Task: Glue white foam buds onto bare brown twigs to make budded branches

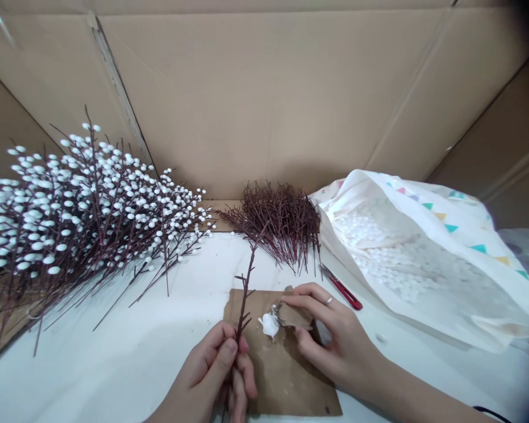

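Note:
My left hand (224, 370) is closed around the lower part of a bare brown artificial twig (245, 288), which stands upright with its tip towards the back. Between the thumb and fingers of my right hand (330, 329) is a small scrap of cardboard (294, 312). Its left edge touches or sits right beside a blob of white paste (270, 324). The blob lies on a flat brown cardboard sheet (308, 393) beneath both hands. Part of the twig's lower end is hidden by my left fingers.
At left lies a large pile of twigs with white berries (88, 205). Bare brown twigs (286, 220) are bundled at the back. A white bag (449, 235) holding many small white balls (392, 264) and a red utility knife (341, 288) lie at right. Cardboard walls (268, 88) enclose the back.

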`<control>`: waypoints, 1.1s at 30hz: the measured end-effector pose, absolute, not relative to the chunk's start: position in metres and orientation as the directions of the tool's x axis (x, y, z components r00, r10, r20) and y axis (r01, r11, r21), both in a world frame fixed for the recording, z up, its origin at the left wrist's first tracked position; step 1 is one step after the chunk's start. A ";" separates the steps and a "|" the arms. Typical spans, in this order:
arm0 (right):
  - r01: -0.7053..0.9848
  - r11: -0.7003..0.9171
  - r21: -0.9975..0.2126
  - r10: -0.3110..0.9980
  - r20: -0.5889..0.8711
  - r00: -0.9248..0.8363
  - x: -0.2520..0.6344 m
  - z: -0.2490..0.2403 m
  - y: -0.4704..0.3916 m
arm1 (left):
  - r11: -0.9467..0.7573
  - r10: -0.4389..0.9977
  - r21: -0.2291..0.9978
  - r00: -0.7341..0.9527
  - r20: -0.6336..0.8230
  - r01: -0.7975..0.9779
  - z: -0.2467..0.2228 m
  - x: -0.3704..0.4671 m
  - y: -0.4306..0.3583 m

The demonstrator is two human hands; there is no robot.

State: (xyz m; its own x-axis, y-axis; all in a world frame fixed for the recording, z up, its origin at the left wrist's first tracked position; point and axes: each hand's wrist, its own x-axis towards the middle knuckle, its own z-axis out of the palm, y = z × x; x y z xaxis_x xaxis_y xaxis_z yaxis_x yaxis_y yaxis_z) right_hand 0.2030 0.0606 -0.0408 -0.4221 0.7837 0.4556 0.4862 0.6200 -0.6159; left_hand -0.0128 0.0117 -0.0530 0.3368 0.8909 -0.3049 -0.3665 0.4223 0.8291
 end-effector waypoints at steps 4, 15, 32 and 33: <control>0.460 0.617 -0.639 0.787 0.496 -0.367 0.202 -0.035 0.057 | 0.438 0.890 0.845 0.279 -0.360 -0.306 -0.051 -0.015 0.010; 0.385 0.648 -0.657 0.761 0.572 -0.305 0.192 -0.028 0.040 | 0.377 0.899 0.912 0.303 -0.318 -0.162 -0.052 -0.017 0.011; 0.391 0.653 -0.649 0.758 0.554 -0.345 0.186 -0.027 0.039 | 0.349 0.893 0.930 0.340 -0.295 -0.111 -0.054 -0.021 0.011; 0.391 0.653 -0.648 0.757 0.554 -0.346 0.186 -0.027 0.039 | 0.351 0.892 0.929 0.344 -0.293 -0.117 -0.054 -0.021 0.011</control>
